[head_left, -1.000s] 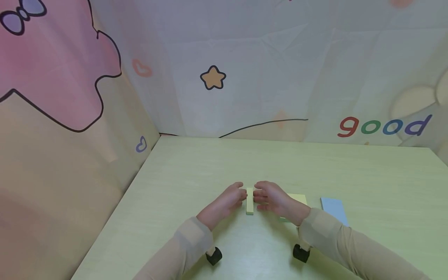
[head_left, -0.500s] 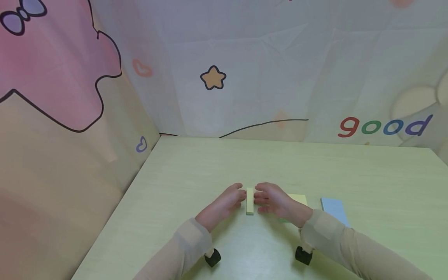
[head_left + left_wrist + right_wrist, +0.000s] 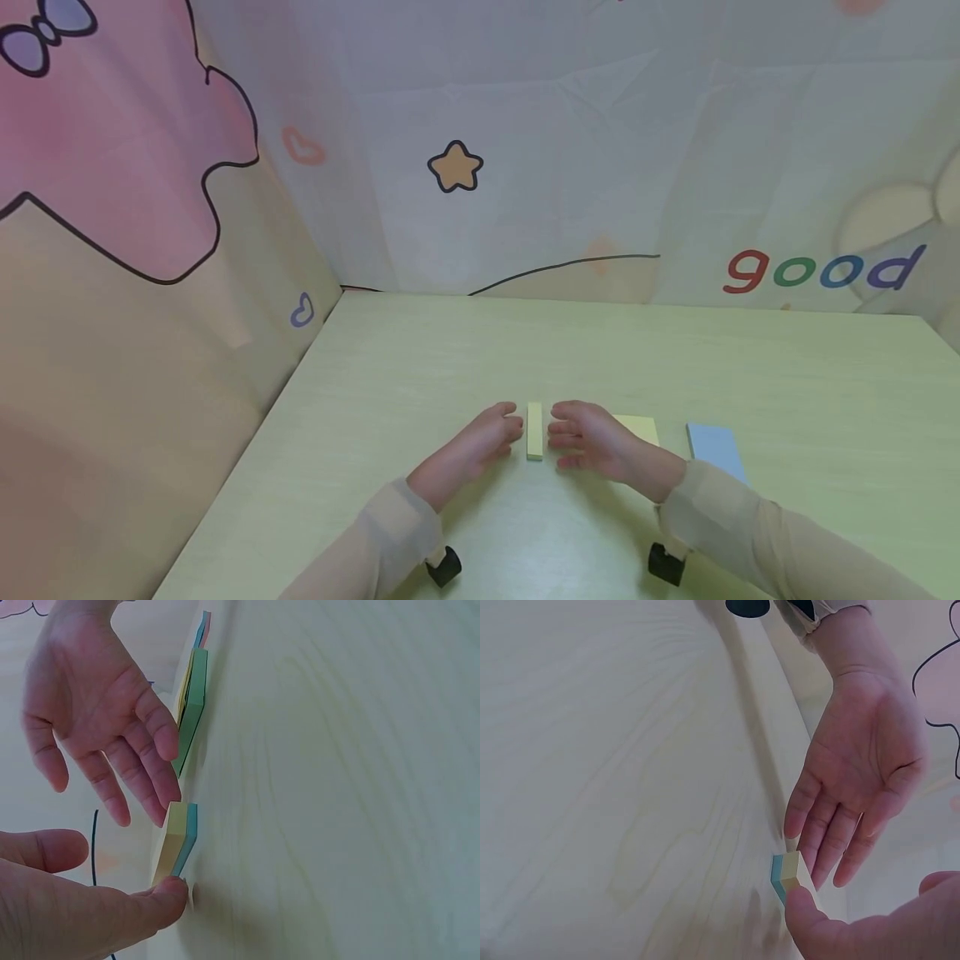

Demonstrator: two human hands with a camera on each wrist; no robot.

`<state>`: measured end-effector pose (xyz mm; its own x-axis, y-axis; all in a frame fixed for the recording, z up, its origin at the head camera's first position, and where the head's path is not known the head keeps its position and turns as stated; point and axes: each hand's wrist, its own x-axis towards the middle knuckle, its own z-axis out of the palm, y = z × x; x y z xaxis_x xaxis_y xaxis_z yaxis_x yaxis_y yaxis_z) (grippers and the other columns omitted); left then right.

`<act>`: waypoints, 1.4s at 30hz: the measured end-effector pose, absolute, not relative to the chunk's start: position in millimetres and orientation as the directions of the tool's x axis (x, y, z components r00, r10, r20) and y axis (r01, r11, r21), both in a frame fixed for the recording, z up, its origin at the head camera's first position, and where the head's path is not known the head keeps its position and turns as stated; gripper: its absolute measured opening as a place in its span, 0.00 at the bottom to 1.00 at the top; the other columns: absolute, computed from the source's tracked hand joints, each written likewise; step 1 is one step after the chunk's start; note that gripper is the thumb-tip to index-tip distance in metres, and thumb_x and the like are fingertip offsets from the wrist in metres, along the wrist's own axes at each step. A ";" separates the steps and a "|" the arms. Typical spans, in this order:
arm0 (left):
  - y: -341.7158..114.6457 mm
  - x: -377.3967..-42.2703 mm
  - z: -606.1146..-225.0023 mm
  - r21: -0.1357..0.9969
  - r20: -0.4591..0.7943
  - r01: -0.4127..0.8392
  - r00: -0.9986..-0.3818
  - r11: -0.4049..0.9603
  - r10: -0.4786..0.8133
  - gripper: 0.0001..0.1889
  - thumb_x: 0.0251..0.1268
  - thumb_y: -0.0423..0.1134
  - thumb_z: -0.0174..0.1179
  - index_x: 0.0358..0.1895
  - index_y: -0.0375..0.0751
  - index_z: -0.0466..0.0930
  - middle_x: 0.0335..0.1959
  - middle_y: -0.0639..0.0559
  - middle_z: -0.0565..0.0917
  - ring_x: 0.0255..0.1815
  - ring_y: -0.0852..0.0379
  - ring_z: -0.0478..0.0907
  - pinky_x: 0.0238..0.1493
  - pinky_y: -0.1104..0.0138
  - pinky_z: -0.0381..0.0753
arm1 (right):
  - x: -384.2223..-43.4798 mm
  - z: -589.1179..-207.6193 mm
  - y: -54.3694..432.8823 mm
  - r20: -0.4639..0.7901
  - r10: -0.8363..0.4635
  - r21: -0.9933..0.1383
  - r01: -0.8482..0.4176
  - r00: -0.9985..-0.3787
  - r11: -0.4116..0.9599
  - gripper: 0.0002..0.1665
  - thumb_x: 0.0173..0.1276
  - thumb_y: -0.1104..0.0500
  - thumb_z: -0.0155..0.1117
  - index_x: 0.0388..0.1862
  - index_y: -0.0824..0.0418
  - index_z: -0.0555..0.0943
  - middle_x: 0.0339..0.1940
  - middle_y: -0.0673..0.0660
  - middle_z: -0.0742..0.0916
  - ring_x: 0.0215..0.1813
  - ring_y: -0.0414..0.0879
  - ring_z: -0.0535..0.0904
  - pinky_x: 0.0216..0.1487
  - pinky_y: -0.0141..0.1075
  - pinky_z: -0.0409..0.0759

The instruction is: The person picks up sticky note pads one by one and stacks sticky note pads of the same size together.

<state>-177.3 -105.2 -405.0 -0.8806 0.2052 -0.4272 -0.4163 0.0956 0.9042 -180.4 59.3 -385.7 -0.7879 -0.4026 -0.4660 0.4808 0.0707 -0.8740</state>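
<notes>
A narrow strip-shaped block [image 3: 535, 432] lies on the table between the hands. In the left wrist view this block [image 3: 173, 836] shows a yellow layer over a blue one. Just to its left, my left hand [image 3: 480, 443] has extended fingers and holds nothing. Across the block, my right hand [image 3: 600, 442] also has its fingers extended, palm turned inward, with nothing in it. The head view shows a small gap on each side of the block. In the right wrist view the block [image 3: 790, 866] is partly hidden by a near fingertip.
Partly behind the right hand lies a yellow-topped flat stack [image 3: 637, 427]; its green lower layer [image 3: 196, 697] shows in the left wrist view. Farther right is a flat blue piece [image 3: 716, 450], partly covered by the right sleeve. A printed cloth [image 3: 555, 167] hangs behind the table.
Both hands have drawn apart from the block and slid slightly back towards the person. The block has stayed in place.
</notes>
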 end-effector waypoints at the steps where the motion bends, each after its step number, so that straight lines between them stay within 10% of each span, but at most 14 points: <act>1: -105.6 -176.3 -405.0 0.905 -0.425 -0.413 -0.881 0.100 0.206 0.29 0.60 0.27 0.42 0.65 0.27 0.47 0.64 0.30 0.57 0.66 0.38 0.54 0.65 0.49 0.53 | -179.9 -385.7 59.8 -0.467 -0.404 -0.873 0.483 -0.787 0.068 0.33 0.67 0.55 0.41 0.66 0.69 0.48 0.64 0.74 0.59 0.63 0.64 0.60 0.49 0.46 0.72; 42: -108.0 -147.0 -396.6 0.909 -0.415 -0.386 -0.873 0.157 0.255 0.30 0.59 0.30 0.44 0.66 0.31 0.49 0.65 0.32 0.57 0.66 0.38 0.53 0.63 0.45 0.53 | -169.9 -379.2 67.2 -0.458 -0.457 -0.872 0.485 -0.762 0.066 0.36 0.67 0.53 0.41 0.66 0.70 0.45 0.64 0.75 0.59 0.65 0.66 0.58 0.57 0.54 0.67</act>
